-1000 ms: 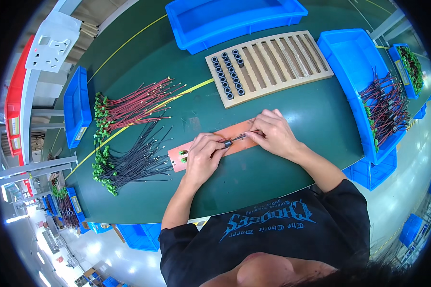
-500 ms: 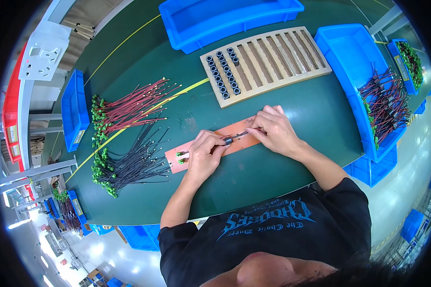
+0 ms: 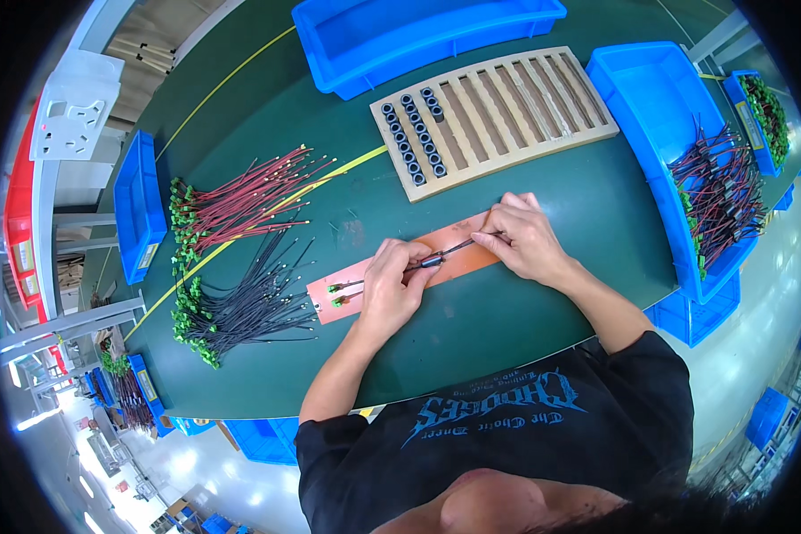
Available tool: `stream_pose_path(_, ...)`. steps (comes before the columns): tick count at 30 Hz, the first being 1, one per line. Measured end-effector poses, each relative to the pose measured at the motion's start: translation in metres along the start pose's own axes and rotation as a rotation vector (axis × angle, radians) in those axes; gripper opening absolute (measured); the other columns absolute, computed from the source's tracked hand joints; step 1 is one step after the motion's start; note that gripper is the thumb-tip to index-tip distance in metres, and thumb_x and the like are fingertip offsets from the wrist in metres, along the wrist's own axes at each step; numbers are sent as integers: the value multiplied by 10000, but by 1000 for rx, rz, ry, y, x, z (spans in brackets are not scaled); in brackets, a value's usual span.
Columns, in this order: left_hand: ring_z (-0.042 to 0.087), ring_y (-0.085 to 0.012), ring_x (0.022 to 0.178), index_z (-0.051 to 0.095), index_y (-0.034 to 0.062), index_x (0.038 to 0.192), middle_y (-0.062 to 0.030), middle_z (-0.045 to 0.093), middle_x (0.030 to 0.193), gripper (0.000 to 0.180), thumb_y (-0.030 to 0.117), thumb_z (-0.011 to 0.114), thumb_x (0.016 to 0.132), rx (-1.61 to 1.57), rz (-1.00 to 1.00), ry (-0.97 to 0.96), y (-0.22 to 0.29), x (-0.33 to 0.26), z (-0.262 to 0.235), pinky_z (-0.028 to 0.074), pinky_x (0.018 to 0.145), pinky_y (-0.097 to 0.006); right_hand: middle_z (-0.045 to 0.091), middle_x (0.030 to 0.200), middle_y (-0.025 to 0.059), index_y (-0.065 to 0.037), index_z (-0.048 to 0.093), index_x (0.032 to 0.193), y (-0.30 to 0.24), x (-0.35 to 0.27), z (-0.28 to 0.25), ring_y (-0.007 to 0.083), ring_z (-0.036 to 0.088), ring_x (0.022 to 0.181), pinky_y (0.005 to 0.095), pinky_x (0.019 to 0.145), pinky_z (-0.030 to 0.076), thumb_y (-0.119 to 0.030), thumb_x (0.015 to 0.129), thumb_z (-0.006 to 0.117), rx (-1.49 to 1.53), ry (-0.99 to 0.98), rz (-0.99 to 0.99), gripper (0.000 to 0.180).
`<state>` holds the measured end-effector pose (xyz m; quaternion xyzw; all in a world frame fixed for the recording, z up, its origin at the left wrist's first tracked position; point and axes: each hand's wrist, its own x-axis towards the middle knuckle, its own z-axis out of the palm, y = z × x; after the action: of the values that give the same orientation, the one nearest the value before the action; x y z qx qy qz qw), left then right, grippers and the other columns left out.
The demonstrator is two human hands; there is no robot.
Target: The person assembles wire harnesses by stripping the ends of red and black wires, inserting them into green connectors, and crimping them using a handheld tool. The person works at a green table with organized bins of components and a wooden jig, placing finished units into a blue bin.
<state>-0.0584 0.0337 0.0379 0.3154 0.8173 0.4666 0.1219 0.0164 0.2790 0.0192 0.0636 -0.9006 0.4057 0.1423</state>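
Note:
My left hand (image 3: 393,283) is closed around a short black cylinder (image 3: 431,262), thumb and fingers pinching its left side. Thin dark wires (image 3: 458,248) run out of the cylinder's right end. Their far end is pinched between the thumb and fingers of my right hand (image 3: 527,238). Both hands are over a narrow copper-coloured strip (image 3: 473,259) lying slantwise on the green table. At the strip's left end lie two green connectors (image 3: 336,289), with short leads passing under my left hand; what joins them there is hidden.
Left lie bundles of red wires (image 3: 249,200) and black wires (image 3: 249,298) with green ends. A slotted wooden rack (image 3: 498,160) holds several black cylinders. Blue bins stand behind (image 3: 436,53) and at right (image 3: 632,80), the right one with wired assemblies (image 3: 721,191). Another blue bin (image 3: 138,209) stands far left.
Both hands have shifted slightly right, the right hand most. The black cylinder has moved a little right, and more of the left leads shows beside the connectors.

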Motion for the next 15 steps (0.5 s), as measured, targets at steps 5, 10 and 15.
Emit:
stream_pose_path(5,652,-148,792,715,28,1189,-98,735,1003,315,91,753,882,-141,34,-370,7,57,-19,528,705,-318,549,693,21,-79,602,757,2,2,1,217,524,720,378,761,373,-171,889,759,-25,51,-38,225)
stream_pose_path(10,647,-135,701,768,-2,1023,-105,756,852,193,95,784,857,49,-47,-824,16,110,-5,511,641,-325,548,672,12,-87,610,741,4,2,2,204,521,702,373,759,367,-184,880,767,35,71,-46,231)
stream_pose_path(15,626,-133,655,771,-17,900,-99,719,773,119,59,804,814,70,-135,-785,24,107,3,497,601,-334,548,660,10,-97,630,747,8,0,1,200,523,694,369,759,365,-200,875,769,69,30,-19,215)
